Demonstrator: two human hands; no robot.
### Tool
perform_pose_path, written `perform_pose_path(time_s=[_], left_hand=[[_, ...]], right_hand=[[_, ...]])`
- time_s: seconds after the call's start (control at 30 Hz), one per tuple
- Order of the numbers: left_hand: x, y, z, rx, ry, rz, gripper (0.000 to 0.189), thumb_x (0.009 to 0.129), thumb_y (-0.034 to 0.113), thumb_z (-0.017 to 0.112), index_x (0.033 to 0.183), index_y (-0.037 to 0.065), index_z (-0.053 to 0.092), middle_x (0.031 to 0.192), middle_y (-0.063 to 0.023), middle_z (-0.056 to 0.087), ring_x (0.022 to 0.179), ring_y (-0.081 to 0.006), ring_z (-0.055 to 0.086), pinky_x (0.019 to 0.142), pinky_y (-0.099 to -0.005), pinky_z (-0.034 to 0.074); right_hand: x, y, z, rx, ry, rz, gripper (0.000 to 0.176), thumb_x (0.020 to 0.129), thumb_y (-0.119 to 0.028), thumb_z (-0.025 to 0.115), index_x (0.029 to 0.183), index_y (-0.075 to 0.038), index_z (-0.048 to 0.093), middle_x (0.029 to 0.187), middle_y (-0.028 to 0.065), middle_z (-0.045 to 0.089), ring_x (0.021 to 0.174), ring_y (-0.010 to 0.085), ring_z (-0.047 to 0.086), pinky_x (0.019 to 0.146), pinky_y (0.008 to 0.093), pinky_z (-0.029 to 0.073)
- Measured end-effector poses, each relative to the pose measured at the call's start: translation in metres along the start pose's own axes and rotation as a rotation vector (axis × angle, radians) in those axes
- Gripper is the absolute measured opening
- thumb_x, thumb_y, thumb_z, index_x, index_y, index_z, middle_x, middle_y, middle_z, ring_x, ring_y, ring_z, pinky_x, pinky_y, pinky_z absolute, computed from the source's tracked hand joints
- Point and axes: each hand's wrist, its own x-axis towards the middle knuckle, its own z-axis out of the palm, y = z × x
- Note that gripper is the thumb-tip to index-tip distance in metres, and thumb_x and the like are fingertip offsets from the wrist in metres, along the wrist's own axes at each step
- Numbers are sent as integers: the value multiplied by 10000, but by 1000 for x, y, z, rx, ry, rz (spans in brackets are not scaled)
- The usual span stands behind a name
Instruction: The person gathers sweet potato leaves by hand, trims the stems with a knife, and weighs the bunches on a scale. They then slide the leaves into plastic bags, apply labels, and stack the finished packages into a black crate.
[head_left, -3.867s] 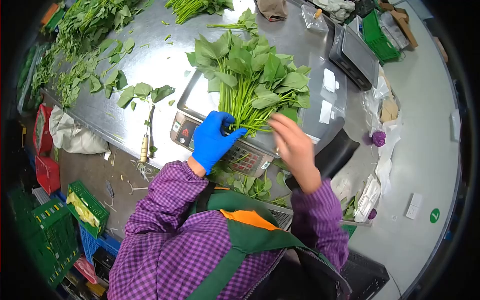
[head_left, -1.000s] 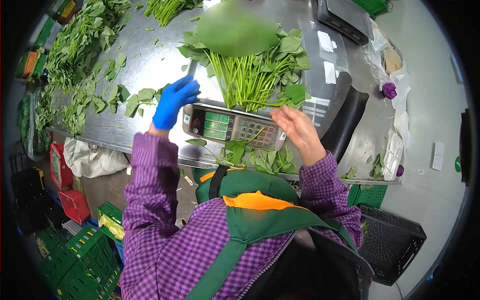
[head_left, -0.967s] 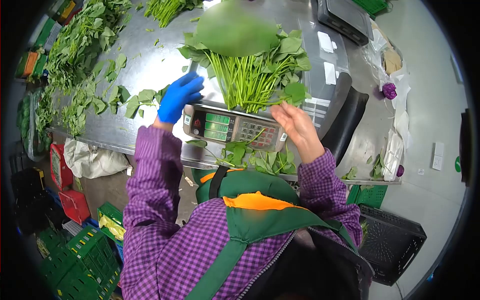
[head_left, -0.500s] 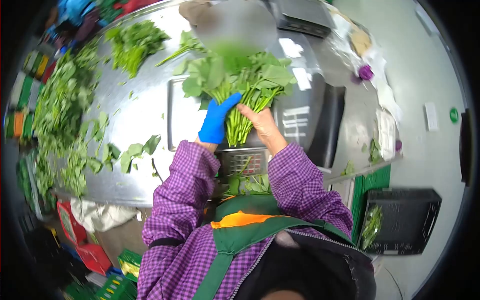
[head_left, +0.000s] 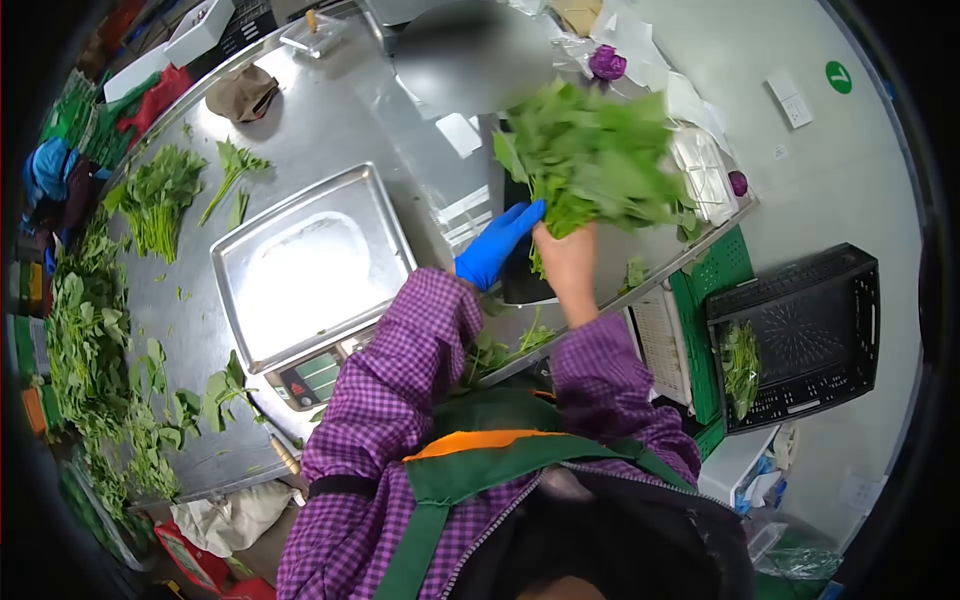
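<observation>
A bunch of leafy greens (head_left: 610,160), its broad leaves blurred by motion, is held up over the right part of the metal table. My right hand (head_left: 567,262), bare, is closed around the stems from the right. My left hand (head_left: 497,246), in a blue glove, is closed against the stems from the left; its fingertips are partly hidden. Below the hands lies a black smooth surface (head_left: 520,275). To the left of my left sleeve stands a scale (head_left: 318,378) with a shiny metal tray (head_left: 232,290) on top, with no greens on it.
On the table's left are a bunch of greens (head_left: 165,195) and a long heap of loose greens (head_left: 85,345). A wooden-handled tool (head_left: 284,455) lies by the near edge. At the right stand a black crate (head_left: 815,330) holding a green bundle and a green crate (head_left: 690,330).
Both hands have carried the bunch from above the scale tray to the right, over the black surface. The camera view has turned right as well, and the tray now shows fully.
</observation>
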Motion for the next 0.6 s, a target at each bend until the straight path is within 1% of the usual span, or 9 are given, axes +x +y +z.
perform_pose_path(time_s=[0.07,0.1,0.17,0.2,0.23,0.3,0.37,0.4,0.6], left_hand=[[17,-41,-2,326,303,62,921,826,452,645,1420,-69,173,1466,-218,252,1378,-266,215,1106,-334,213],[22,-56,-2,359,407,170,927,807,402,686,1416,-76,176,1464,-223,253,1370,-275,233,1104,-342,220],[28,-66,-7,369,413,270,912,777,358,724,1398,-82,222,1451,-238,271,1348,-290,275,1086,-334,254],[48,-103,-25,600,579,213,809,780,290,731,1371,-58,302,1405,-226,355,1273,-277,382,1034,-331,323],[46,-97,-23,377,488,314,695,799,219,714,1340,-33,358,1322,-197,462,1165,-256,483,968,-330,386],[55,-109,-40,321,461,126,612,815,171,693,1309,-29,393,1236,-163,540,1102,-235,534,932,-327,415],[66,-128,-43,196,547,364,489,834,73,650,1265,-19,437,1199,-129,569,1071,-222,551,921,-327,423],[69,-136,-51,232,546,336,478,837,62,644,1260,-18,438,1196,-129,570,1071,-223,551,925,-326,421],[58,-114,-41,258,516,288,462,832,67,654,1240,-8,450,1177,-131,574,1083,-224,547,932,-326,419]], right_hand=[[9,45,13,-552,77,-73,554,669,-206,764,1095,9,481,1110,250,482,1013,437,495,837,501,411],[9,52,17,-653,-49,3,705,653,-191,778,1221,-7,403,1278,279,368,1131,433,431,879,501,391],[-2,65,23,-763,-181,45,898,635,-185,796,1340,-29,261,1385,301,233,1239,440,329,947,512,346],[-4,64,20,-703,-271,58,1010,619,-180,811,1388,-45,170,1423,310,169,1285,452,262,994,533,298],[-7,68,17,-621,-312,31,943,642,-197,798,1371,-36,221,1424,302,177,1276,467,267,991,565,290],[-5,73,3,-444,-249,-45,794,682,-196,763,1315,-15,319,1378,279,289,1239,439,339,989,522,323],[8,96,-13,-71,-103,-189,615,727,-168,716,1239,14,429,1247,225,459,1155,361,468,952,428,392],[14,105,-20,-45,-75,-98,512,750,-120,690,1188,19,465,1162,201,521,1063,325,542,897,370,437],[40,149,-39,78,-229,176,569,793,-145,671,1273,17,412,1124,191,562,951,269,597,810,359,479]])
